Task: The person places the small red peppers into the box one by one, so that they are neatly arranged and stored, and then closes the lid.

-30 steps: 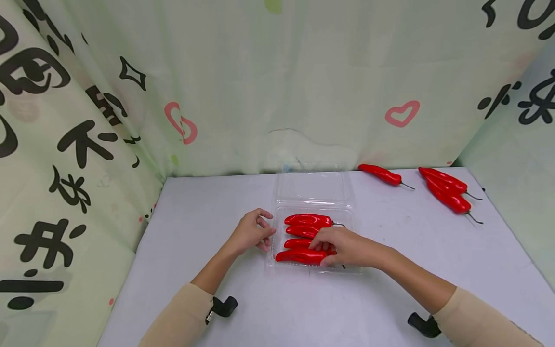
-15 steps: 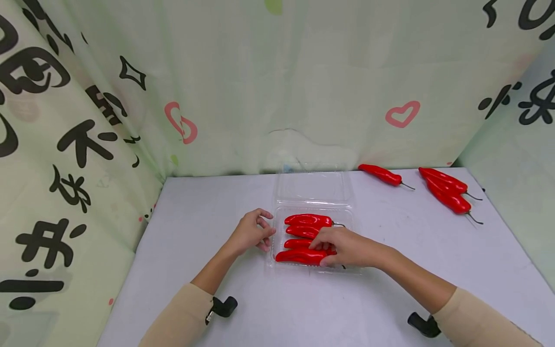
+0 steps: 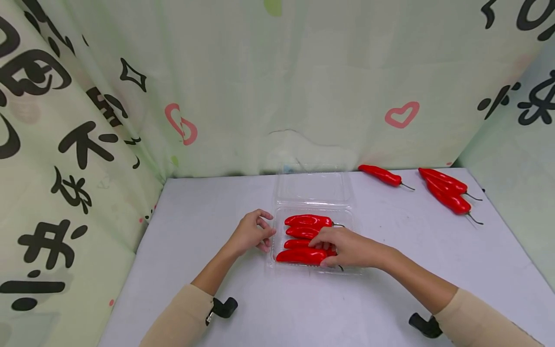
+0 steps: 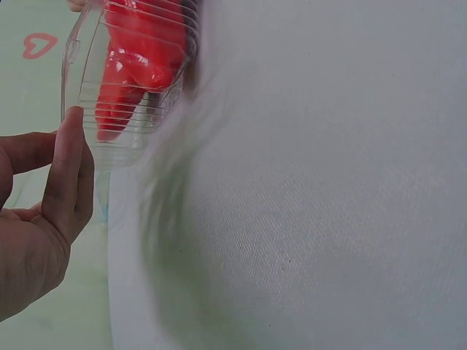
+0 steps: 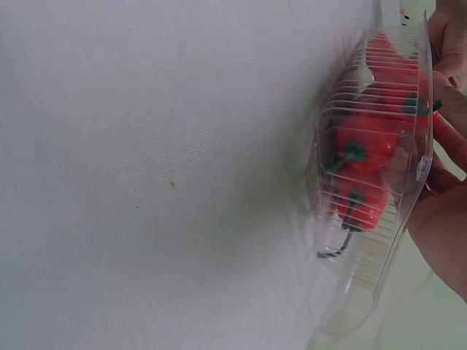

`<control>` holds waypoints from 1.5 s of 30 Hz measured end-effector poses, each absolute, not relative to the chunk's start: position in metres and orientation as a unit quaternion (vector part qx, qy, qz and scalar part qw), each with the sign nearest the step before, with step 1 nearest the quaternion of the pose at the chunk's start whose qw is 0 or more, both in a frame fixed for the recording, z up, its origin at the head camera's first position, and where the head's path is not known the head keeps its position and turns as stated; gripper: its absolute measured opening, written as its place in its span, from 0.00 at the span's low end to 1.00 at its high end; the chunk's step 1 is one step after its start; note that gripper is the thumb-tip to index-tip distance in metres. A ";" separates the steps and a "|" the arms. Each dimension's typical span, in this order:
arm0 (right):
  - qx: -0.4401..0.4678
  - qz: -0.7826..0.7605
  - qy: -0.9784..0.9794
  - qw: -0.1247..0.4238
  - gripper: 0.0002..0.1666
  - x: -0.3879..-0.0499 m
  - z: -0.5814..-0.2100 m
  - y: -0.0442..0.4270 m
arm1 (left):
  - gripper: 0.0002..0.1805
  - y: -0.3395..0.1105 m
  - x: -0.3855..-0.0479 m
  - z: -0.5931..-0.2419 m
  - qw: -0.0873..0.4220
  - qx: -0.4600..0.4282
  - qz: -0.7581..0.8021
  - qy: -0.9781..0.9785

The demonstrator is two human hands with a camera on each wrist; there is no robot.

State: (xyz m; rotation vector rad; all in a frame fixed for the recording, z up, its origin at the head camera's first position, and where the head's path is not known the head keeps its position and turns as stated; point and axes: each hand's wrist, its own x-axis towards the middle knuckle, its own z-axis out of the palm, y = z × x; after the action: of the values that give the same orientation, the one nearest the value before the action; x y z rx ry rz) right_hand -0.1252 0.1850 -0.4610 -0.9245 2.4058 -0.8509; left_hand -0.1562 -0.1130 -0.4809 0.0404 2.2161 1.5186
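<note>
A clear plastic clamshell box (image 3: 348,215) lies on the table with its lid (image 3: 313,187) folded back. Several red chili peppers lie side by side in it, tips to the left. My right hand (image 3: 349,248) reaches over the right side and grips the nearest chili pepper (image 3: 298,256) by its stem end, hiding parts of the peppers behind it. At the box's left edge is my left hand (image 3: 252,231), fingers loosely bent. In the left wrist view, a fingertip of the left hand (image 4: 55,189) touches or nearly touches the box wall (image 4: 87,80).
One loose chili pepper (image 3: 381,174) lies right of the lid at the back. Two more chili peppers (image 3: 446,190) lie against each other at the back right. A printed curtain (image 3: 243,86) hangs behind the white table (image 3: 208,202).
The nearest chili pepper has turned or shifted very slightly under my right hand, its stem now a little further left. My left hand stays in place.
</note>
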 end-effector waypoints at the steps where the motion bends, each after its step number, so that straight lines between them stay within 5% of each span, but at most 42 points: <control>1: -0.331 -0.308 0.866 0.213 0.29 -0.125 -0.461 0.185 | 0.22 -0.113 -0.156 -0.481 0.226 0.015 0.551 0.804; 45: -0.343 -0.315 0.864 0.191 0.26 -0.122 -0.458 0.182 | 0.21 -0.112 -0.154 -0.478 0.226 0.012 0.548 0.806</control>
State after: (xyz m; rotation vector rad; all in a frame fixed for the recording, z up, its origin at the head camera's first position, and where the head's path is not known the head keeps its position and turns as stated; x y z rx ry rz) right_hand -0.1223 0.1816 -0.4585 -0.9633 2.4280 -0.8849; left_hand -0.1541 -0.1123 -0.4778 0.0323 2.2214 1.5100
